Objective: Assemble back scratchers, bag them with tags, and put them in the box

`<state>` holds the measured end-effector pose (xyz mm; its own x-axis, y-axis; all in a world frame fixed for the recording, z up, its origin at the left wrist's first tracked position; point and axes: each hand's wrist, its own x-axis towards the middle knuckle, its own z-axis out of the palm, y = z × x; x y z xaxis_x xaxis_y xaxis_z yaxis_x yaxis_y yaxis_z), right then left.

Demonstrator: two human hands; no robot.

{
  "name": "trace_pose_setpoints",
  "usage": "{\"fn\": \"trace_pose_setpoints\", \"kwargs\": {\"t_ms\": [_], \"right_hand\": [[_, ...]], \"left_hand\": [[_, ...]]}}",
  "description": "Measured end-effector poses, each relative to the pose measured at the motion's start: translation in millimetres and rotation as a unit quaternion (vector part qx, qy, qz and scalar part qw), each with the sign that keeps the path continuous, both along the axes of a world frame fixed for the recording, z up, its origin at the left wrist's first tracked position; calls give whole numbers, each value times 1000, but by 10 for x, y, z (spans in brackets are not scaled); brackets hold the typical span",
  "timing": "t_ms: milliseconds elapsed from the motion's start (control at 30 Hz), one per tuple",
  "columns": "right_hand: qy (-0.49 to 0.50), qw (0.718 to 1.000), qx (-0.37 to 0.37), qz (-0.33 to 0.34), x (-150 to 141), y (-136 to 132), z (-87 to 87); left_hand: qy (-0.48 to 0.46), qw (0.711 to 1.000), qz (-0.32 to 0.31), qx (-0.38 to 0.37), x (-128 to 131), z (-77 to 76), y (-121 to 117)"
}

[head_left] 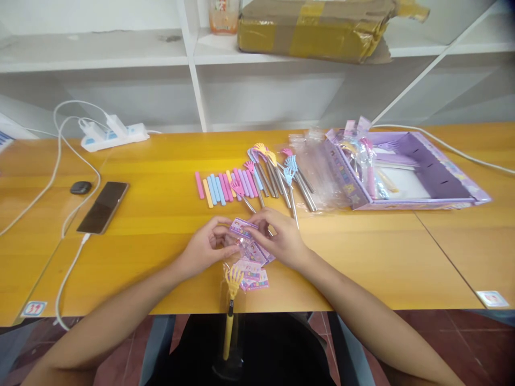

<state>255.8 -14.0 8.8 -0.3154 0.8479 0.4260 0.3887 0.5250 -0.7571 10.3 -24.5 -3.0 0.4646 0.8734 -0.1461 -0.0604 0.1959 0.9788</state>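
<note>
Yellow back scratcher (228,332), in a clear bag (240,343), extended past the near edge of the surface (362,268). The left hand (207,249) and right hand (281,238), fingers nearly closed, held a purple card (240,227) at the bag's top.

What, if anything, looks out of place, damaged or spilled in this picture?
The cardboard box on the shelf looks battered, with patchy tape and a ragged right end. The bagged yellow hand-shaped stick extends past the front edge of the table, not lying fully over it. I see no spill.
</note>
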Motion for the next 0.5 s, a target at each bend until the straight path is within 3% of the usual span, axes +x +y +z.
{"fn": "trace_pose_setpoints", "kwargs": {"t_ms": [500], "right_hand": [[-67, 991, 87, 79, 23, 5, 20]], "left_hand": [[-21, 999, -15, 25, 6, -7, -8]]}}
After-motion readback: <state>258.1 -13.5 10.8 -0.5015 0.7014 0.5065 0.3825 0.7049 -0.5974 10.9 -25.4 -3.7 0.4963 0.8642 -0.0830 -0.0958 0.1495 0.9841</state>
